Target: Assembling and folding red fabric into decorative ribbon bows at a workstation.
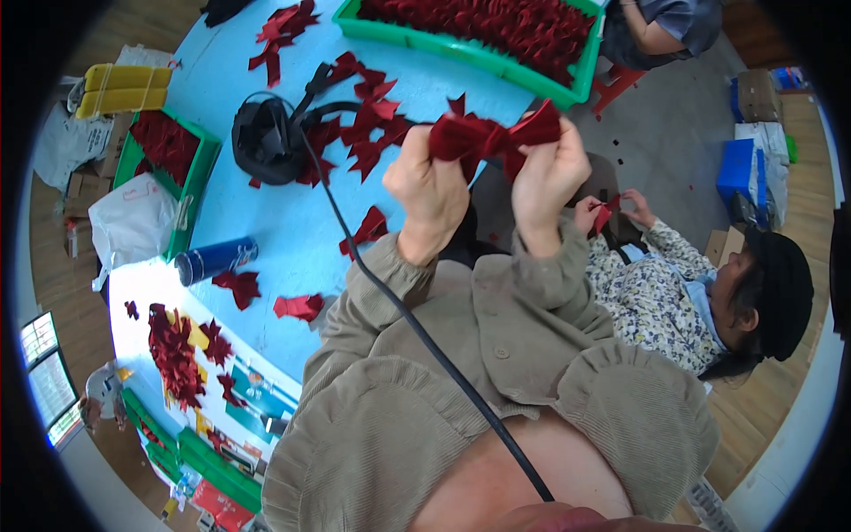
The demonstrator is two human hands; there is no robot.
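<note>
A dark red velvet bow (496, 137) is stretched between my two hands, held up in front of my chest near the table's edge. My left hand (430, 195) is closed on the bow's left loop. On the other side, my right hand (550, 177) pinches the right loop and the part near the knot. Fingers behind the fabric are partly hidden. Several loose red bows (368, 129) lie on the blue table (288, 213) left of my left hand. Another red bow (365, 230) rests close to my left wrist.
A green tray (443, 40) full of red bows stands at the far edge, another green tray (183, 217) at left. Black gear (266, 142) and a blue cylinder (217, 259) sit on the table. A black cable (399, 306) crosses before me. A co-worker (665, 288) handles red ribbon at right.
</note>
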